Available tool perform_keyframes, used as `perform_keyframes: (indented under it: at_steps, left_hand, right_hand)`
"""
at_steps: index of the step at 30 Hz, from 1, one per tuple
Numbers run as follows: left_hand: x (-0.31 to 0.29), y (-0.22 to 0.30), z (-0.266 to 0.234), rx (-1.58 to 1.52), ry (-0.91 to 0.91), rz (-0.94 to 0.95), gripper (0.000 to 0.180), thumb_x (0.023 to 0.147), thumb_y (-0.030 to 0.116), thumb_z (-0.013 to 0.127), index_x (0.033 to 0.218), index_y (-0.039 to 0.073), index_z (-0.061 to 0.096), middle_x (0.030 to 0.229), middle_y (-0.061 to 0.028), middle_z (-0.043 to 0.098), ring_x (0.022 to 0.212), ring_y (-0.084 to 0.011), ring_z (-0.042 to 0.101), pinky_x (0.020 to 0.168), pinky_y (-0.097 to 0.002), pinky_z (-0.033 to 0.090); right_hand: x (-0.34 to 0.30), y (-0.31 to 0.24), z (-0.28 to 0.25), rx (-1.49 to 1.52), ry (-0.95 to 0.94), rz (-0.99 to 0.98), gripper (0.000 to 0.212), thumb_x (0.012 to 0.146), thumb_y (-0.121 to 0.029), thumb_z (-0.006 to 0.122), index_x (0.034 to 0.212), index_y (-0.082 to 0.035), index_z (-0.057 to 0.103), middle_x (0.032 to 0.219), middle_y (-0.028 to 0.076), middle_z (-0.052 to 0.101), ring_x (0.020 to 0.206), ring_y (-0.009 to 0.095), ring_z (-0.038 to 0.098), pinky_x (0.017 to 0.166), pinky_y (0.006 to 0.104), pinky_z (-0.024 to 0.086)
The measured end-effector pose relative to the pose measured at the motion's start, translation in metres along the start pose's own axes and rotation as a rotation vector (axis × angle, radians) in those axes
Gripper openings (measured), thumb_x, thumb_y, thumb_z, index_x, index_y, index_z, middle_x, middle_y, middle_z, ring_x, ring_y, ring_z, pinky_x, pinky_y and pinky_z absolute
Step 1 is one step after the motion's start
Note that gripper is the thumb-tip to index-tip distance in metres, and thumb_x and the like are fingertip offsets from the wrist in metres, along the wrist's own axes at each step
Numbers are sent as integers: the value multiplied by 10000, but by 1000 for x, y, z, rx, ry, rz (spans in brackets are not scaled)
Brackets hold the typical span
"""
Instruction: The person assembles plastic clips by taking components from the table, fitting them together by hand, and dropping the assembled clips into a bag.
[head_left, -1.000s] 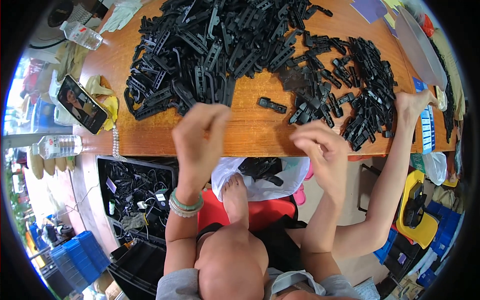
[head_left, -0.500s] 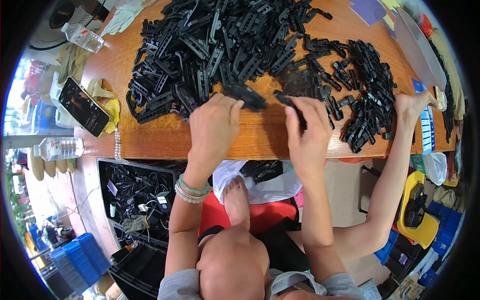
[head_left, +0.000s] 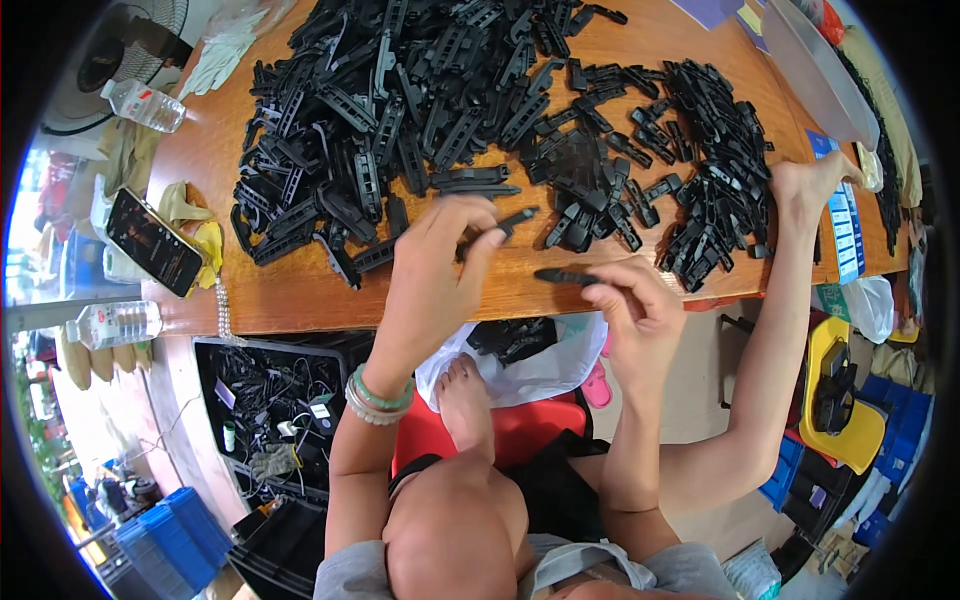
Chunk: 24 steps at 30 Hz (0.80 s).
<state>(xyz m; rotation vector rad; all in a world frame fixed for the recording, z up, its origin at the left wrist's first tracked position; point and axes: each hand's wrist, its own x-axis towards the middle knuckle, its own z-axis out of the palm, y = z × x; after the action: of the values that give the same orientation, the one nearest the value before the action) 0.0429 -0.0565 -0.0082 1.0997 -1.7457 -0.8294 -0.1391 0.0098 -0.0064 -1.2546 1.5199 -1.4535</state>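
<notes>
My left hand [head_left: 440,270] holds a long black plastic strip [head_left: 505,222] by its end, just above the wooden table [head_left: 300,290]. My right hand [head_left: 640,305] pinches a shorter black plastic piece [head_left: 562,277] near the table's front edge. A large heap of black plastic parts [head_left: 400,110] covers the table's far middle. A smaller heap of assembled black clips [head_left: 700,170] lies at the right. My bare foot [head_left: 805,185] rests on the table edge beside that heap.
A phone [head_left: 153,240] on yellow gloves lies at the table's left, with two water bottles [head_left: 118,322] nearby. A white bag with black parts [head_left: 520,350] hangs below the table edge. A black crate of cables [head_left: 270,420] stands on the floor at left.
My hands reached forward into the pile, then drew back toward the table's front edge, each now holding a black plastic piece.
</notes>
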Motion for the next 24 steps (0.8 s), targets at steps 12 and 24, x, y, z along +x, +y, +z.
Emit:
perform_keyframes:
  at_steps: [12, 24]
  left_hand:
    - [-29, 40, 19, -42, -290, -86, 414, 786, 59, 673, 1173, -9, 542, 868, -201, 632, 730, -316, 634, 639, -333, 501]
    - [-36, 34, 16, -82, -336, -4, 397, 768, 35, 666, 1151, 20, 562, 768, -175, 611, 626, -334, 585, 562, -356, 460]
  right_hand:
    - [-15, 13, 3, 235, -18, 2, 130, 758, 99, 646, 880, 57, 632, 804, 93, 633, 643, 112, 583, 560, 205, 458]
    - [-10, 4, -13, 115, -261, 0, 426, 647, 84, 681, 1062, 11, 615, 968, 109, 633, 742, 153, 591, 655, 248, 458]
